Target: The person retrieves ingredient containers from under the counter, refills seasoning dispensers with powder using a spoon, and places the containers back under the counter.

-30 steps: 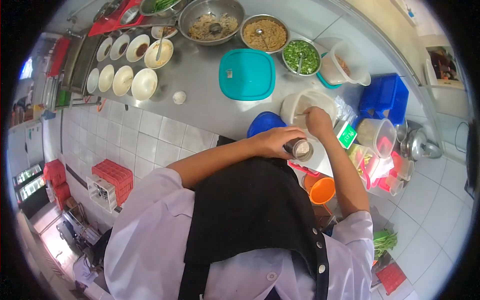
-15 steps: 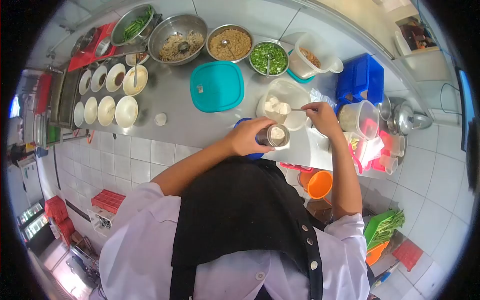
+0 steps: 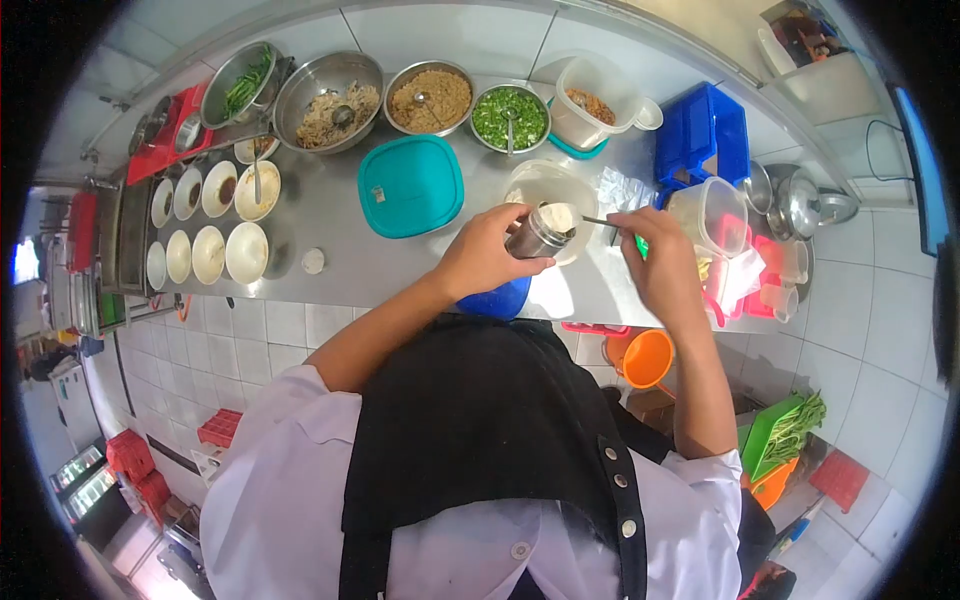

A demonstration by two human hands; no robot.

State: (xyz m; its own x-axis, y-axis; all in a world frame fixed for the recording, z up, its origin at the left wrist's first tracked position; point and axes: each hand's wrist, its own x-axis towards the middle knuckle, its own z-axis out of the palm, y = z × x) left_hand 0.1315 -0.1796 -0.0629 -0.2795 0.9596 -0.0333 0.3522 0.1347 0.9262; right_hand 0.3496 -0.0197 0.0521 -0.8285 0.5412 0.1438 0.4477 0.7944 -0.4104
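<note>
Here, from head height, the table [image 3: 330, 205] is viewed forward and steeply down, close in, black apron [image 3: 480, 430] nearest.

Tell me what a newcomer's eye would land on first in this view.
Probably the square teal lid, bright against the steel counter just beyond the left hand. Next, near the centre, the jar in that hand, with the right hand holding a spoon heaped with something white at its mouth. Then the chopped greens in a metal bowl along the back.
</note>
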